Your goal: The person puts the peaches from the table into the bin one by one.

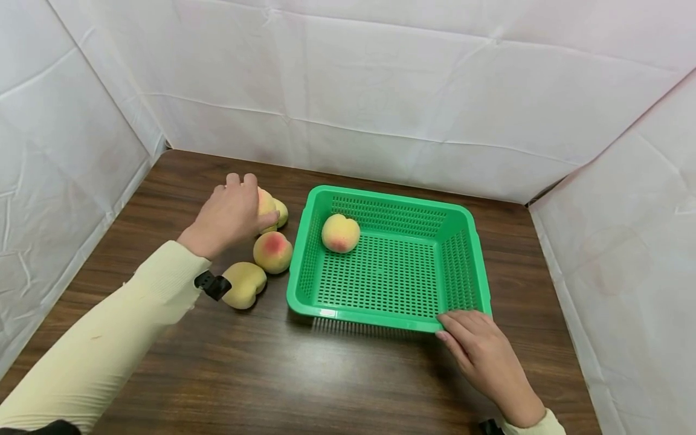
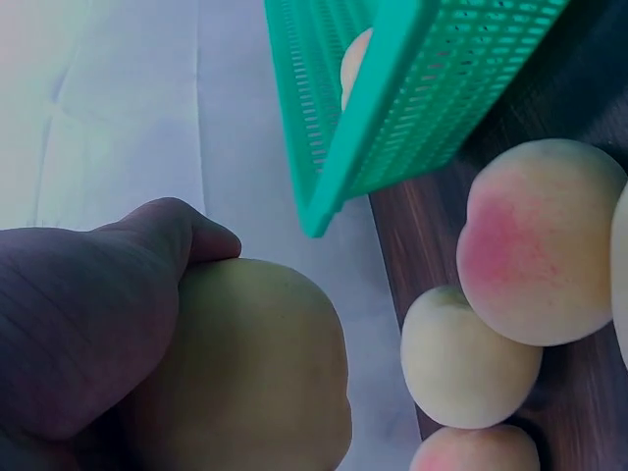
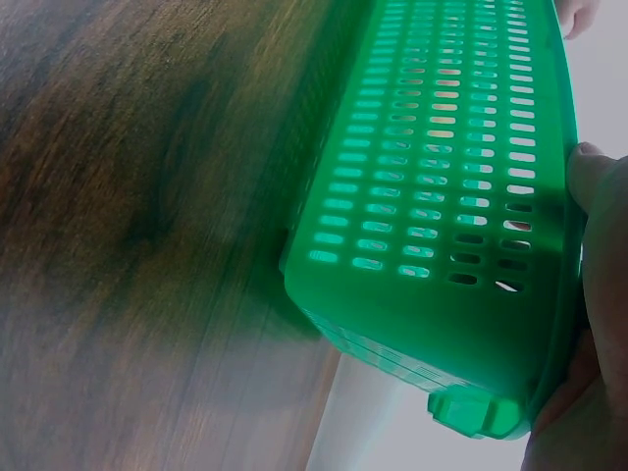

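My left hand (image 1: 231, 212) holds a yellow-pink peach (image 1: 264, 203) to the left of a green plastic basket (image 1: 380, 322). In the left wrist view the thumb lies against the side of this pale peach (image 2: 260, 363). My right hand (image 1: 483, 349) grips the basket's rim at the near right corner, with the thumb on the outside in the right wrist view. One peach (image 1: 341, 234) sits inside the basket, towards its left end. Beside the basket lie a red-blushed peach (image 1: 273, 252) and a yellower peach (image 1: 244, 285); another peach (image 1: 281, 212) is partly hidden behind the held one.
A dark wood-grain table (image 1: 326, 374) carries everything. White sheeting (image 1: 380, 90) stands as walls behind it and on both sides, close to the back of the basket. Several loose peaches lie close together left of the basket.
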Demonstrator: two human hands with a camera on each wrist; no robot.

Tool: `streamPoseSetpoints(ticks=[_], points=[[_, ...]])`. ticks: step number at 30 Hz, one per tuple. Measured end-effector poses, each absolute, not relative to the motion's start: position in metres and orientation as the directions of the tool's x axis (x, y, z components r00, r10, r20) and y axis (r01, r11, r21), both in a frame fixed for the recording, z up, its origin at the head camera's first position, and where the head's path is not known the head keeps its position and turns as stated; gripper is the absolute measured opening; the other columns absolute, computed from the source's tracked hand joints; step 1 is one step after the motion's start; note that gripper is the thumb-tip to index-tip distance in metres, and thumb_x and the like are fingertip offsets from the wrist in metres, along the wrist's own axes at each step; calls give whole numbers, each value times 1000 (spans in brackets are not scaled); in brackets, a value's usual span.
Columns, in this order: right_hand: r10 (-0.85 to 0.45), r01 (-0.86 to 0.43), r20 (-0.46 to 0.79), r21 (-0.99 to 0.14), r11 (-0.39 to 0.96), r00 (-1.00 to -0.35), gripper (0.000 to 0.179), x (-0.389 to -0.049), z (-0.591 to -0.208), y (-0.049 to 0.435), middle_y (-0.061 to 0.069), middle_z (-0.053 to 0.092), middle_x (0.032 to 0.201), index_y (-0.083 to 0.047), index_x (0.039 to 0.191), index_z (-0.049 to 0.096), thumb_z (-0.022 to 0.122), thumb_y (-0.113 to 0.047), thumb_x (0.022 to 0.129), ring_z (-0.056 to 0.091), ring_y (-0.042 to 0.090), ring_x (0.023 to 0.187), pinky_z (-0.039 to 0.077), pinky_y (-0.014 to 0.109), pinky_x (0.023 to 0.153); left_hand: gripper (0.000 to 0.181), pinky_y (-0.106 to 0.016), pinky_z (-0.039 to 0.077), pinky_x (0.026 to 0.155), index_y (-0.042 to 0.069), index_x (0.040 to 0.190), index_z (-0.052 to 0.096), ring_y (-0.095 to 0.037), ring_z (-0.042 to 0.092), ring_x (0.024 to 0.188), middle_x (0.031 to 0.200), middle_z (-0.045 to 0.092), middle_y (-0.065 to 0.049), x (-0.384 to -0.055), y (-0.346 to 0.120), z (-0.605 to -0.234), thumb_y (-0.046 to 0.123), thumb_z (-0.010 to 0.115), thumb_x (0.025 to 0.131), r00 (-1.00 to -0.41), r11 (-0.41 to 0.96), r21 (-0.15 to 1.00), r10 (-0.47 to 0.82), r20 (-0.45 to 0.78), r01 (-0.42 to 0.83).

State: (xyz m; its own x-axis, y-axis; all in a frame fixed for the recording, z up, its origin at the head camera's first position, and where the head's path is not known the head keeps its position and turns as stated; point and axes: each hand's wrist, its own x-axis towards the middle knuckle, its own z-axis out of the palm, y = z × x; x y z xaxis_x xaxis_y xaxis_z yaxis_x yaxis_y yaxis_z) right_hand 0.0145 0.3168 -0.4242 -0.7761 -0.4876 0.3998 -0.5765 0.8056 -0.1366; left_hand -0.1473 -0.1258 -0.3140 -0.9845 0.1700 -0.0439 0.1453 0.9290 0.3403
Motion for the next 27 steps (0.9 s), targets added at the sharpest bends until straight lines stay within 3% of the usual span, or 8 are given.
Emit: streamPoseSetpoints(ticks=[12, 21, 27], points=[[-484, -575, 404, -139, 806, -776, 27, 15, -425, 317, 4, 78, 112, -11, 118, 77, 64, -30, 104, 71, 26, 105, 52, 48, 97, 44, -53, 48, 84, -8, 107, 48, -40, 52, 94, 100, 51, -26, -150, -108, -308, 31, 58, 91, -963, 921, 292, 268, 3, 257], [-483, -580, 416, -142, 802, -770, 28, 15, -426, 317, 4, 77, 111, -10, 116, 77, 62, -31, 105, 71, 25, 104, 52, 47, 95, 49, -52, 47, 83, -11, 109, 49, -41, 52, 88, 100, 53, -28, -153, -94, -303, 36, 61, 96, -946, 910, 270, 323, 13, 314], [-484, -582, 421, -140, 801, -767, 30, 15, -427, 317, 5, 77, 111, -9, 116, 77, 60, -32, 106, 71, 25, 104, 52, 48, 94, 46, -49, 46, 80, -8, 110, 47, -42, 51, 87, 102, 48, -25, -154, -84, -300, 33, 59, 94, -948, 904, 310, 317, -29, 293]])
